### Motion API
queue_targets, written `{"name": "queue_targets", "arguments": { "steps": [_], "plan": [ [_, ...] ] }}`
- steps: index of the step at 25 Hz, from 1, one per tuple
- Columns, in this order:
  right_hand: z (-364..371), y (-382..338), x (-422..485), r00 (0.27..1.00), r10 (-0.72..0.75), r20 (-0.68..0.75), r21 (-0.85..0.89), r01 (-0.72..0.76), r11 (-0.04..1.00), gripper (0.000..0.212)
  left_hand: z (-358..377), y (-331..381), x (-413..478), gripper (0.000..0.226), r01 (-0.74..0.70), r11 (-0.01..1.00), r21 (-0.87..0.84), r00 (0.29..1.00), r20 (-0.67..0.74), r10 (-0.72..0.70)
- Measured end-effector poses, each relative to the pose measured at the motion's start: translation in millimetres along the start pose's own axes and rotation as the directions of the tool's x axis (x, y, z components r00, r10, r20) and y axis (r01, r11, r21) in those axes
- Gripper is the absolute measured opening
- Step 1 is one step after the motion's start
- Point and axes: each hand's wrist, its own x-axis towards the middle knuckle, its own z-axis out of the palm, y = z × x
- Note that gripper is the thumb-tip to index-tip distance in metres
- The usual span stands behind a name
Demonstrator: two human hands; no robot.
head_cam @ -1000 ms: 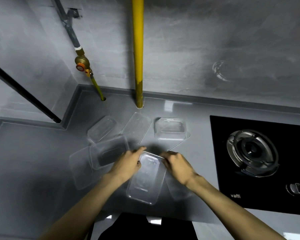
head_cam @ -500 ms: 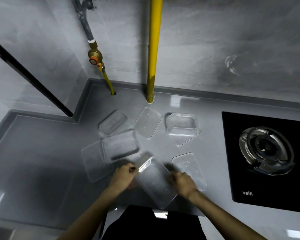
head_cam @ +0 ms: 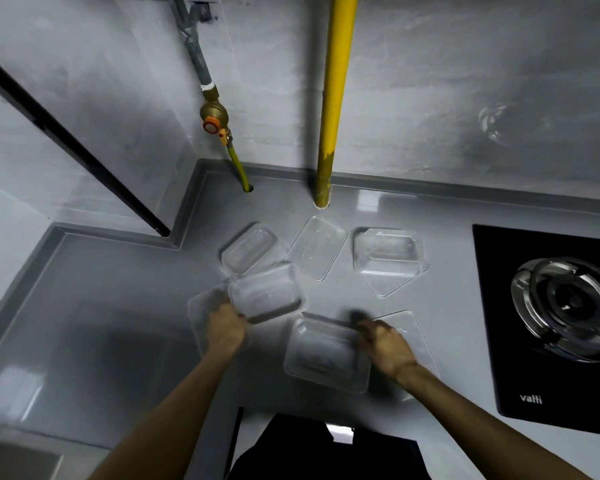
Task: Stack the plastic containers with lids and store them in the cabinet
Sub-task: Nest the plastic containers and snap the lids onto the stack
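Several clear plastic containers and flat lids lie on the grey countertop (head_cam: 118, 306). My right hand (head_cam: 385, 344) grips the right edge of a lidded container (head_cam: 323, 351) near the counter's front. My left hand (head_cam: 226, 329) touches the near left corner of an open container (head_cam: 265, 296), which rests partly on a flat lid (head_cam: 201, 306). Behind these sit another container (head_cam: 248, 249), a loose lid (head_cam: 317, 247) and a container on a lid (head_cam: 387, 251). One more lid (head_cam: 409, 327) lies under my right wrist.
A black gas hob (head_cam: 551, 320) with a burner fills the right side. A yellow pipe (head_cam: 333, 98) and a gas valve with hose (head_cam: 213, 116) rise from the back of the counter. The wall corner juts in at the left.
My left hand let go of the lidded container and moved left to the open container. My right hand now holds the lidded container alone, turned squarer to me.
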Motion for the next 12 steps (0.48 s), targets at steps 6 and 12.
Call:
{"name": "queue_targets", "arguments": {
  "steps": [6, 12],
  "plan": [
    [-23.0, -36.3, -10.2, 0.995, 0.058, -0.076, 0.418, -0.021, 0.908, 0.038, -22.7, 5.5, -14.6, 0.008, 0.035, 0.942, -0.334, 0.988, 0.151, 0.017],
    [-36.0, -95.3, -9.1, 0.971, 0.096, 0.219, 0.892, -0.24, 0.383, 0.02, -31.1, 58.7, -56.5, 0.048, -0.034, 0.85, -0.526, 0.931, 0.292, 0.219]
  ]
}}
